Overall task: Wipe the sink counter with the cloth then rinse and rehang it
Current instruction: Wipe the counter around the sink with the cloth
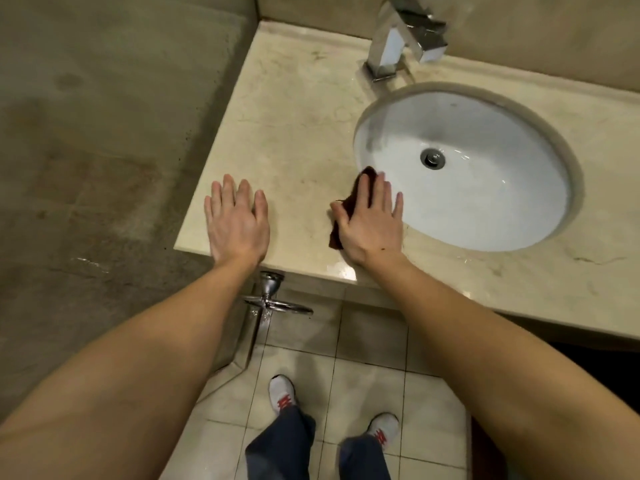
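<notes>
A dark red cloth lies on the beige marble counter, at the left rim of the white oval sink. My right hand presses flat on the cloth with straight fingers, covering most of it; fingertips reach over the basin's edge. My left hand rests flat on the counter's front left corner, fingers straight, holding nothing. A chrome faucet stands behind the sink.
A chrome towel ring hangs below the counter's front edge. A stained wall bounds the counter on the left. Tiled floor and my shoes are below.
</notes>
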